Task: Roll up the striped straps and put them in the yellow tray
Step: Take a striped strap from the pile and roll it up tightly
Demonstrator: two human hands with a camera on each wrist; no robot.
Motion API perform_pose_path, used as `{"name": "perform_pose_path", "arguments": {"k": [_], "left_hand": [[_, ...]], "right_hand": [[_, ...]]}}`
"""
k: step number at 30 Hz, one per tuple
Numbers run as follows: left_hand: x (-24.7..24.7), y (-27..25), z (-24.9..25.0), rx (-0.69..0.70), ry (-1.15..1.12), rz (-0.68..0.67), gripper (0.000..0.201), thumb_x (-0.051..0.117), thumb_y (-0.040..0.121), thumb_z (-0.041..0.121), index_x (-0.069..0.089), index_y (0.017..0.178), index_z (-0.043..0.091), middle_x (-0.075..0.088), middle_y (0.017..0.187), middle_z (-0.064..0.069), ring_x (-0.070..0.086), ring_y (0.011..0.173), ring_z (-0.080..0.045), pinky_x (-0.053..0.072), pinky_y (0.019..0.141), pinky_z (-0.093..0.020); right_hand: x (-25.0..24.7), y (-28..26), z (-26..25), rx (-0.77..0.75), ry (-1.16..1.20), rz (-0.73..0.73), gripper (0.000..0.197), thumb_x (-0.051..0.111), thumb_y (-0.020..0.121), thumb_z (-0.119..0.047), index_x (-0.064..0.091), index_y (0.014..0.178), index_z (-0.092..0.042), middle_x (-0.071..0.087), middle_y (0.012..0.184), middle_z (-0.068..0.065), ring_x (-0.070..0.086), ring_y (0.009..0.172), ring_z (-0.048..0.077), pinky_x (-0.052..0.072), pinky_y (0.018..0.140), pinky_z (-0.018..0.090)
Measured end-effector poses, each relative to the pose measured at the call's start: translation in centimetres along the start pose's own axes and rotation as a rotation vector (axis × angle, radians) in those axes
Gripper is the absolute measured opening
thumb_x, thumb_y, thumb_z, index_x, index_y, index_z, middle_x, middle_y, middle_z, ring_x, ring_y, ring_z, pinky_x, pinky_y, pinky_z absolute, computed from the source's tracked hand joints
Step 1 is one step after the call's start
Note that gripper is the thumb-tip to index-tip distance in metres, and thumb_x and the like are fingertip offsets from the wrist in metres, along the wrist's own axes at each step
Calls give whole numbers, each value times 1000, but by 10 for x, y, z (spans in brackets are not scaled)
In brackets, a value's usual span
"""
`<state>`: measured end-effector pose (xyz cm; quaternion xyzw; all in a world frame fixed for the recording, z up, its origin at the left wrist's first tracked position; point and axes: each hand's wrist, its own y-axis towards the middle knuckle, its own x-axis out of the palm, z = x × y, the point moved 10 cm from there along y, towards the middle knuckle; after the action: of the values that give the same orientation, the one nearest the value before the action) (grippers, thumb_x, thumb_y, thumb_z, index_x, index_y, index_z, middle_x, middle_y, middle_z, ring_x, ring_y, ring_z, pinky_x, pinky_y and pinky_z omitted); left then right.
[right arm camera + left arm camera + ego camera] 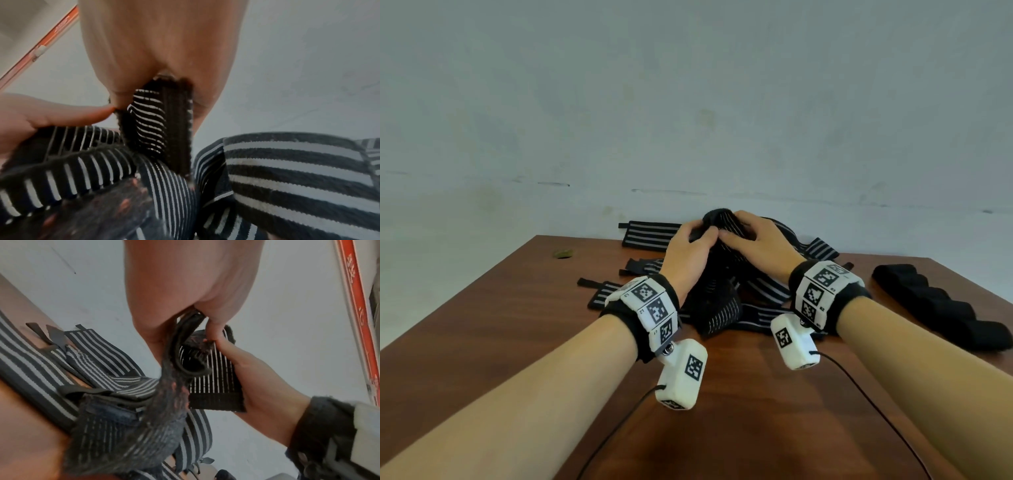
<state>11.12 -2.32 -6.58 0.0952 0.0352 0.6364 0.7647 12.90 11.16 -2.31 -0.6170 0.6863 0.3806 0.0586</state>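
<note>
Both hands are raised over the far middle of the wooden table [517,325], holding one black strap with thin white stripes [719,219]. My left hand [703,236] pinches its curled end, seen as a loose coil [189,350] in the left wrist view. My right hand [736,233] grips the same strap [160,121] beside it, fingers curled over the top. The strap's tail [717,308] hangs down to the table. Several more striped straps [650,234] lie tangled under and around the hands. The yellow tray is not in view.
A lumpy black fabric bundle [941,305] lies at the table's right edge. A small greenish scrap [563,253] sits at the far left. The pale wall [688,120] stands right behind the table. Thin black cables [859,394] trail from the wrist cameras across the near tabletop.
</note>
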Motion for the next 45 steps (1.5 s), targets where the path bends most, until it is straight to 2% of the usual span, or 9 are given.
{"name": "perform_pose_path", "arguments": {"k": [5,8,10,13,16,19,27,37,45], "left_hand": [[-11,8,2,-42,-97,108,27,45,109,36,63,122,19,69,115,-7,68,110,-25,54,103,-49],[-19,11,1,-82,-185,134,29,41,110,41,61,116,21,69,118,-11,69,109,-29,55,102,-51],[-29,12,-1,-116,-310,181,35,37,111,43,59,118,17,71,117,-14,72,100,-34,58,96,-52],[-46,11,-1,-142,-480,234,42,33,112,45,54,128,12,69,105,-12,70,75,-26,62,77,-41],[-56,11,9,-109,-536,232,48,30,112,50,55,131,13,74,115,-14,72,84,-28,60,84,-44],[-59,10,27,-53,-587,203,50,28,111,52,58,124,14,76,118,-15,75,95,-30,60,90,-47],[-21,0,57,-23,-608,-65,51,32,111,50,58,128,10,75,120,-15,74,104,-35,59,92,-51],[-54,-6,58,60,-134,128,27,66,99,42,68,110,18,72,114,-4,71,105,-20,59,90,-36],[-30,-29,30,-56,276,-255,44,56,101,52,76,107,14,79,97,-8,74,82,-21,57,66,-25]], "right_hand": [[10,-8,-9,-18,24,-88,53,59,91,14,63,133,-18,66,116,-18,58,99,-25,40,90,0],[-4,-6,-14,-33,18,43,34,59,100,-1,64,127,-21,67,107,-16,67,94,-9,54,89,17],[-26,-5,-7,42,184,218,20,63,100,-6,60,116,-18,69,100,-1,73,73,9,64,66,31],[-60,-12,-8,41,376,475,17,75,93,-9,64,105,-14,74,93,5,72,68,12,59,56,27],[-79,-19,-15,12,537,570,8,77,89,-7,73,90,-14,75,79,-3,72,75,12,61,72,29],[-85,-25,-18,45,628,587,12,67,94,-10,72,85,-6,65,66,-3,62,59,7,51,58,24],[-17,-29,-26,131,160,10,23,77,90,-40,77,103,-20,79,95,-5,75,87,8,55,82,21],[-38,-31,-52,132,74,189,31,84,84,-34,80,86,-4,79,88,16,77,86,29,60,86,43],[-36,-40,-43,350,344,115,26,81,87,-34,75,88,-8,79,85,5,76,77,19,61,73,29]]}}
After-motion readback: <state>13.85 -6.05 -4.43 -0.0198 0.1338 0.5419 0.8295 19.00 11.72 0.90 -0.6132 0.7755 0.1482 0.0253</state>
